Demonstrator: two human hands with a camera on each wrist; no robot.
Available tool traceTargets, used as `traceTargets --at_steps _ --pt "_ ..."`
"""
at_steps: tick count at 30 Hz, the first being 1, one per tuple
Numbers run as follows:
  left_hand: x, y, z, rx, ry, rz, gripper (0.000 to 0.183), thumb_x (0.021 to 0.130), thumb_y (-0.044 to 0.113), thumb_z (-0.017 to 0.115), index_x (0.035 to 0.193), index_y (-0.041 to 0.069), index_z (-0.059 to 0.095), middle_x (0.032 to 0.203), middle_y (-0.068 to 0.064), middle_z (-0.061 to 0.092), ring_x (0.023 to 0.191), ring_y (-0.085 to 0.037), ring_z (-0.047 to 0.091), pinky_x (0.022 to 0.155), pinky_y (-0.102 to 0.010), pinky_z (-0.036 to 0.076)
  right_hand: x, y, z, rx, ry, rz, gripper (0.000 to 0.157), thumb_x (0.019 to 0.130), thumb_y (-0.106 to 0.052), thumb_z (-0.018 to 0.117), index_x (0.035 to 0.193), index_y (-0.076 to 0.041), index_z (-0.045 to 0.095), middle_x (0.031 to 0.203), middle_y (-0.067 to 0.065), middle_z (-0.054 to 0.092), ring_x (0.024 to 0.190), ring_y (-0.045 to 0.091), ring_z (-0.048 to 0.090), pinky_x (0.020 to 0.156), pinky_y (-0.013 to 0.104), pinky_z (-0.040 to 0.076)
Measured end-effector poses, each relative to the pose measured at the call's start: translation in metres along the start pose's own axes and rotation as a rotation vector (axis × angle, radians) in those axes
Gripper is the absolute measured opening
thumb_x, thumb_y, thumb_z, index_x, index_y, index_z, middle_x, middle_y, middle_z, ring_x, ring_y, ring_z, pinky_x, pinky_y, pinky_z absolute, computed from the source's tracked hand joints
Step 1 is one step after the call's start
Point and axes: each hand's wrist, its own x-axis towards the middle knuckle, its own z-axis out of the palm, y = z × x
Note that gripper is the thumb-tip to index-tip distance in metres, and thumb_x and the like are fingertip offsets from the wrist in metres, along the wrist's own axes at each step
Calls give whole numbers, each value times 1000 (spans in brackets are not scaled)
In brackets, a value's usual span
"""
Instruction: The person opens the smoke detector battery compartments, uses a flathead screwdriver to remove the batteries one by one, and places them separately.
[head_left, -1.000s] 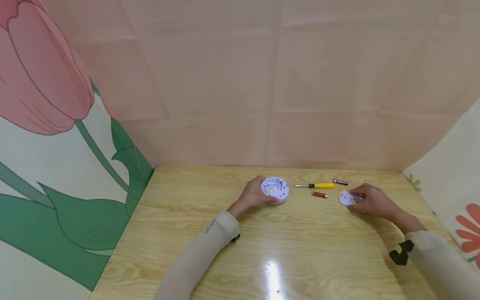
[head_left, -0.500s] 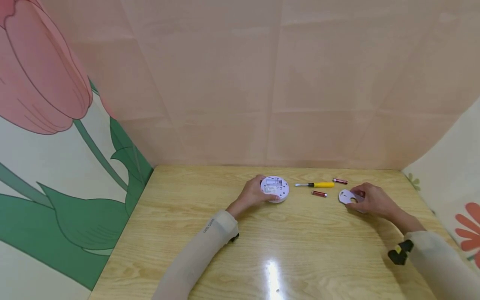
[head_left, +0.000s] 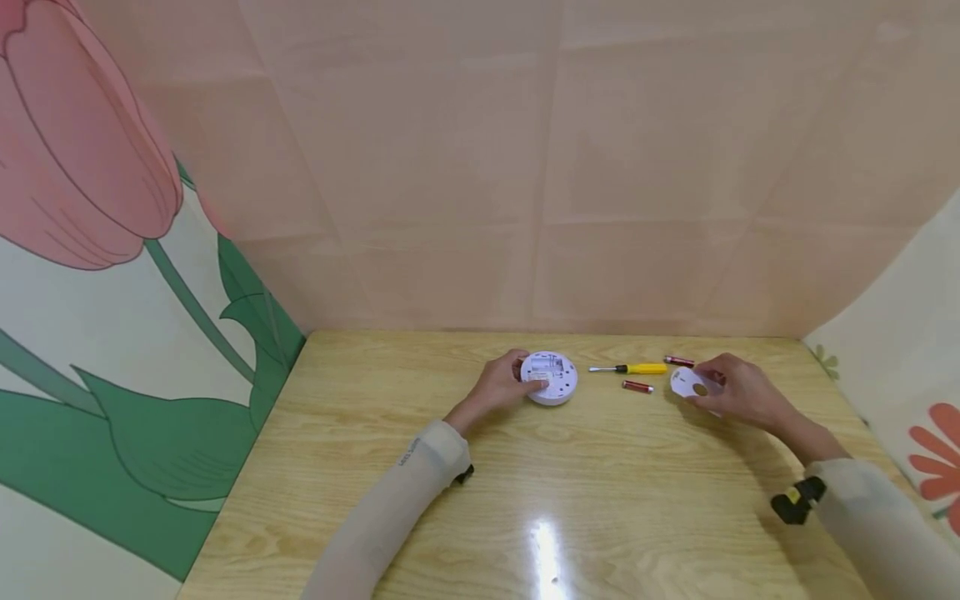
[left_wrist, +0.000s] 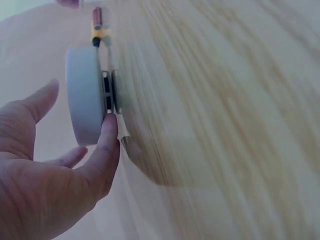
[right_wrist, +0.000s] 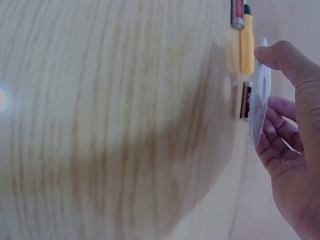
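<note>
My left hand (head_left: 495,387) holds a round white smoke detector (head_left: 557,392) by its left side. The detector's back faces up, with a battery compartment visible in it. In the left wrist view the fingers (left_wrist: 109,131) touch the detector's lower rim (left_wrist: 85,100), and the thumb is over the upper side. On the right, my right hand (head_left: 742,396) pinches a thin white mounting plate (head_left: 684,382) with a round hole. The right wrist view has the plate (right_wrist: 259,107) edge-on between thumb and fingers, tilted and off the table.
Between the hands lie a yellow-handled screwdriver (head_left: 645,368) and two red batteries, a front battery (head_left: 637,387) and a back battery (head_left: 678,361) close to the right hand. The wooden table (head_left: 600,483) ends at a pink cloth wall (head_left: 420,208).
My right hand has lifted the mounting plate, tilted it and moved it slightly left. My left thumb has shifted leftward and up across the smoke detector's back.
</note>
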Motion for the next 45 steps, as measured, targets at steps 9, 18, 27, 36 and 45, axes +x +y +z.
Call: traceTargets --at_steps 9,18,27,36,45 --pt "-3 -1 -6 -68 -44 -1 82 86 22 92 154 3 50 136 -15 70 123 -24 68 105 -31 54 7 -22 -5 -6 49 -66 59 74 -30 97 115 6 76 103 20 71 87 31 68 68 34 53" --pt "-4 -1 -8 -56 -81 36 90 81 20 95 156 4 48 144 -15 65 128 -26 66 109 -32 52 22 -46 -6 -2 98 -127 57 69 -28 99 110 3 77 99 13 70 81 21 63 63 27 47" --pt "-4 1 -7 -55 -95 54 95 79 15 96 158 2 46 146 -17 63 130 -28 65 112 -35 50 33 -65 -4 12 85 -148 58 70 -29 100 111 5 76 102 16 70 84 24 65 67 31 51" --pt "-3 0 -9 -42 -110 54 96 80 16 96 159 1 43 146 -17 63 132 -27 64 113 -34 49 45 -86 5 -1 111 -153 57 67 -33 101 105 2 79 95 12 71 76 18 57 60 27 44" --pt "-2 0 -8 -20 -129 43 99 79 20 96 160 2 41 150 -16 60 135 -28 61 118 -38 44 55 -108 13 87 111 -163 50 69 -22 99 104 5 77 90 12 69 74 18 55 61 27 42"
